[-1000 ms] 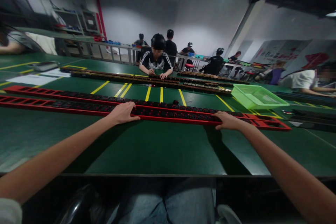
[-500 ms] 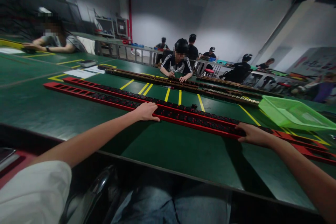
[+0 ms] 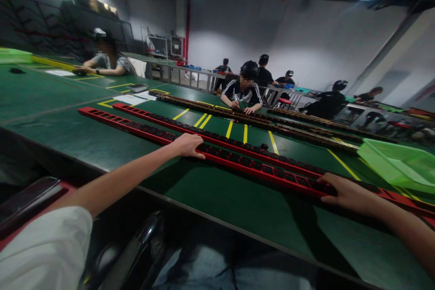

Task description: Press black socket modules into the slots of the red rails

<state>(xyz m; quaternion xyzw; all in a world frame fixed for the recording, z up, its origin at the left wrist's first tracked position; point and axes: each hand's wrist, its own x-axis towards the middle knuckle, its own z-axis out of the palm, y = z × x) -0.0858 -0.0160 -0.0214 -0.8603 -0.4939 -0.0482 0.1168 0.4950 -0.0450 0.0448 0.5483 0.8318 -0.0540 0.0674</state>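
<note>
Two long red strips with rows of black sockets lie side by side across the green table. My left hand (image 3: pixel 186 145) rests palm down on the near red strip (image 3: pixel 238 164) around its middle, fingers laid over it. My right hand (image 3: pixel 346 192) lies on the same strip further right, fingers curled over its near edge. The far red strip (image 3: pixel 217 137) runs parallel just behind, with a small black part (image 3: pixel 263 146) on it. Neither hand lifts the strip off the table.
A green plastic basket (image 3: pixel 397 165) stands at the right. Dark strips (image 3: pixel 306 129) lie further back, where a seated person works. Another person sits at the far left. Papers (image 3: pixel 131 99) lie on the table (image 3: pixel 231 199). A dark chair part is by my knees.
The view has swung to the left, so the strips' left ends and the person at the far left have come into sight. Both hands have stayed on the near red strip.
</note>
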